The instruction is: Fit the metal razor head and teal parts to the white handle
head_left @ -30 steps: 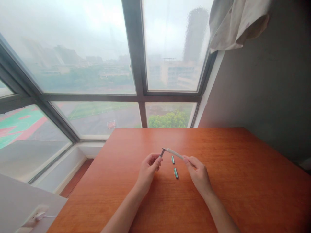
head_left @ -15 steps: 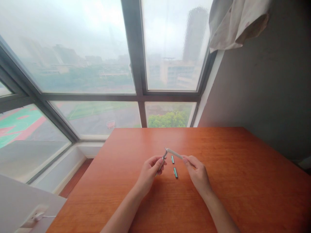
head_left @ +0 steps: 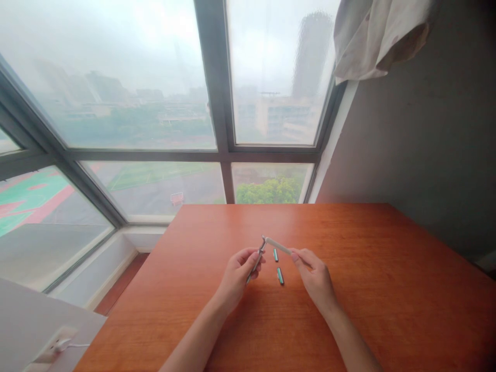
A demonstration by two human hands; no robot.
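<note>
My right hand (head_left: 315, 279) is closed on the near end of a slim white razor handle (head_left: 277, 245), which slants up and to the left over the wooden table (head_left: 387, 289). My left hand (head_left: 237, 274) pinches a thin dark razor cartridge (head_left: 256, 261) that meets the handle's metal tip. Two small green cartridges lie on the table between my hands, one (head_left: 275, 254) just under the handle and the other (head_left: 280, 276) nearer to me.
A big window (head_left: 155, 103) runs behind the table, with a grey wall (head_left: 426, 129) on the right and a pale cloth (head_left: 372, 36) hanging at the top. A white socket with a plugged cable (head_left: 58, 346) sits at the lower left.
My left hand has shifted slightly right and down, and the dark cartridge in it has swung from pointing up at the handle's tip to hanging down along my fingers. My right hand has barely moved.
</note>
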